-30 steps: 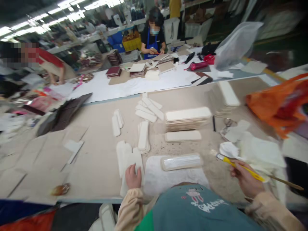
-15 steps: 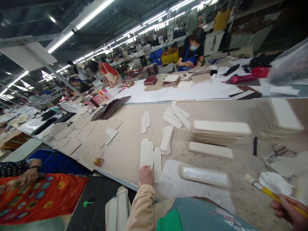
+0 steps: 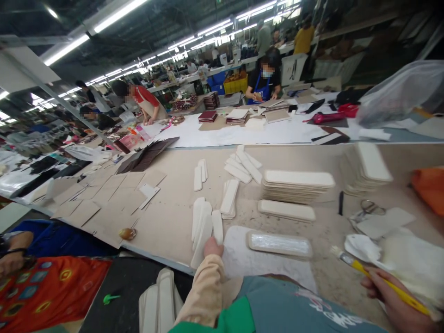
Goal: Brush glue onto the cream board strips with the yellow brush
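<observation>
Holding a brush over the counter

Gripping a yellow-handled brush at the lower right of the frame, the right hand is clenched round the handle, with the bristles pointing toward the centre. The left hand, at lower centre, rests on the near ends of a fan of white strips; I cannot tell whether it pinches them. Between the hands a glossy cream panel lies on a white sheet. Above it a single panel and a stack of panels sit on the counter. Scissors lie further right.
</observation>
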The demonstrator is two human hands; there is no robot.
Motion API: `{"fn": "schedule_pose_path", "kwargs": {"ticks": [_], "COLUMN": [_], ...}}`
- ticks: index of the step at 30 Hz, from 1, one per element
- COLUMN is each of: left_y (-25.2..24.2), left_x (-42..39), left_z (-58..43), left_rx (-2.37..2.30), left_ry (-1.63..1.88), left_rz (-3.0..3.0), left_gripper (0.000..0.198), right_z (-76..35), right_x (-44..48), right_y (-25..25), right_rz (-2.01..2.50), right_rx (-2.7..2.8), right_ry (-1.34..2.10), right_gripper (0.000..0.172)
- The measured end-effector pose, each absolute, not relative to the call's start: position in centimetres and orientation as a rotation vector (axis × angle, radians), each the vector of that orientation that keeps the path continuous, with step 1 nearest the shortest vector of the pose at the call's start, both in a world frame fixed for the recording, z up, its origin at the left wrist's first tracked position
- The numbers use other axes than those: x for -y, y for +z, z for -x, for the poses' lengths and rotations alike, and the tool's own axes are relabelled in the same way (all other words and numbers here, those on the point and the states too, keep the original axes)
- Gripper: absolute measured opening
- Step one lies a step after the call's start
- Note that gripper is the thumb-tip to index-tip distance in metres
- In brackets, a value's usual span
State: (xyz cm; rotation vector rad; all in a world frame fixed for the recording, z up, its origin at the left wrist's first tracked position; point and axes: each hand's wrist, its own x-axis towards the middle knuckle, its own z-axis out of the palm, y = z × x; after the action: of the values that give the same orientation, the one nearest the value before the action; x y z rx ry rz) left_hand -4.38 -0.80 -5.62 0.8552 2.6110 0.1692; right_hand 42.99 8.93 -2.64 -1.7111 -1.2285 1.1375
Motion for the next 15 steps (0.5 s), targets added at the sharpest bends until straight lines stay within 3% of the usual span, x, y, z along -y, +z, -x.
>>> {"fn": "schedule_pose_path", "kwargs": {"ticks": [3,8,12,15], "left_y": [-5.1,-1.8,1.4,2.9], "left_x": [0.7,1.5,1.9,1.3], "left_z": [4.7,4.2,1.6,-2.1], "left_rx": [-2.588,-2.515,-1.921,-1.466], "left_ry": [0.254,0.513,1.124,1.146], "left_rz": [-0.832,-0.906,-0.793,-0.626], "left_gripper": [0.014,0.027,0.027,0.021], "right_z": [-42.6,-41.2,-39.3,-37.6], "right_x": [-8.8,-8.4,-8.4,-8.6], "right_y": [-1.6,0.2,0.6,0.4], "right_rz": [1.729,1.645,1.530,1.425], "right_rx": [1.165,1.113,1.149,1.215], "right_ry": [1.203,1.181,1.206,1.259], "right_gripper": [0.028,0.037,0.039,0.034]}}
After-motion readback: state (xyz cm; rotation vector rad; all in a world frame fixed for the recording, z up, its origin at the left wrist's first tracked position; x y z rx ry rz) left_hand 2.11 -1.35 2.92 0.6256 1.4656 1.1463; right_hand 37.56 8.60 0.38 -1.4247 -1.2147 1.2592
